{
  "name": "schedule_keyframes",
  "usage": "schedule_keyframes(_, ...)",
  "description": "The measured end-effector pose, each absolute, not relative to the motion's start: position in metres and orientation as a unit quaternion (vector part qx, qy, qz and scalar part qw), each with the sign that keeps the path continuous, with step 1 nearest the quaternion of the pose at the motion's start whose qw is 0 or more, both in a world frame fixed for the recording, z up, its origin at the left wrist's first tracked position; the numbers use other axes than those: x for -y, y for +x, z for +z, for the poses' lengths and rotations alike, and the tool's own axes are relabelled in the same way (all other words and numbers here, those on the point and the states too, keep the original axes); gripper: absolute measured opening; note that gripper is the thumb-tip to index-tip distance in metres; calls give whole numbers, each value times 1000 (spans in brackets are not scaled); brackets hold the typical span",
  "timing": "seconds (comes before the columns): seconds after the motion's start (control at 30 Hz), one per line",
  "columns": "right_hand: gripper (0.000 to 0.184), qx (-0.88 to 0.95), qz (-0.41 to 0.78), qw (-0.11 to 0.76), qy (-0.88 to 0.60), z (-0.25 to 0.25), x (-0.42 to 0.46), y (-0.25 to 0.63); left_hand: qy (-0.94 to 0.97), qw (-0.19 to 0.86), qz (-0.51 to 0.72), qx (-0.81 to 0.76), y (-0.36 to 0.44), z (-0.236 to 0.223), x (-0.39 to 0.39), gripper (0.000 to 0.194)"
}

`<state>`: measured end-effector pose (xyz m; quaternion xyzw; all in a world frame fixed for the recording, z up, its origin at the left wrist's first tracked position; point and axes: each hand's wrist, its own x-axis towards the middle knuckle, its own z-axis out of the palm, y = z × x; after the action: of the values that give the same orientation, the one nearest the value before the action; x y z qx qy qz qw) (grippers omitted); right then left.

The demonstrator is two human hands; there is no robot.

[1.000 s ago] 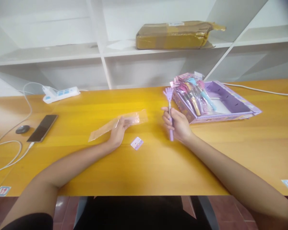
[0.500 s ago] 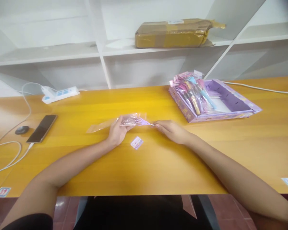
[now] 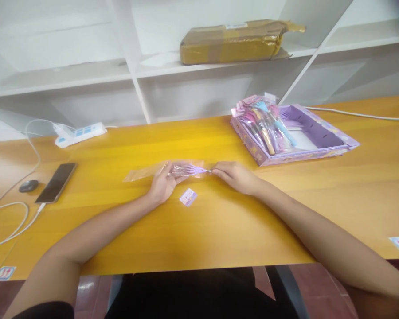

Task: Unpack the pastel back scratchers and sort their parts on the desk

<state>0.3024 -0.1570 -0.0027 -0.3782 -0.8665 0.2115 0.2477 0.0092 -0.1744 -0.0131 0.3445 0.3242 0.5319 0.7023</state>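
Fingers of the right hand (image 3: pixel 237 178): pinched together on the thin metal neck of the scratcher (image 3: pixel 196 169); the handle is lost to me behind the palm.
Fingers of the left hand (image 3: pixel 162 186): gripping the clear bag (image 3: pixel 138 174), thumb on top, the other fingers partly covered by film.
Scratcher: lilac, lying between the two sets of fingers, its splayed head pointing at the left ones. Head and film overlap; from here I can't make out whether the tips are inside the bag.
Bag: crinkled and glossy, trailing out left of the left fingers; its edges nearly melt into the desk (image 3: pixel 219 235).
Card (image 3: pixel 188 197): small and purplish, just below the left fingers, its print too blurred to read.
Box (image 3: pixel 309 155): purple, open-topped, beyond the right fingers and to their right. Wrapped scratchers (image 3: pixel 269 128) heap at its left end, pink, blue and tan through shiny wrapping, hiding that corner; pale floor shows beside them.
Parcel (image 3: pixel 232 44): brown and taped, on the shelf far beyond the fingers, its contents hidden.
Phone (image 3: pixel 56 182): well left of the left fingers, screen dark, plugged into a white cable (image 3: pixel 28 221) that runs out of sight.
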Motion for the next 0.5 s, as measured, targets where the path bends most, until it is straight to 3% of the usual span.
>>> schedule_keyframes(0.3,30,822,244,302,-415,-6,174,278,373,724,495,-302,14,-12,182,38)
schedule_keyframes(0.5,35,824,256,290,-413,0,180,273,400,709,489,-314,16,-11,181,42)
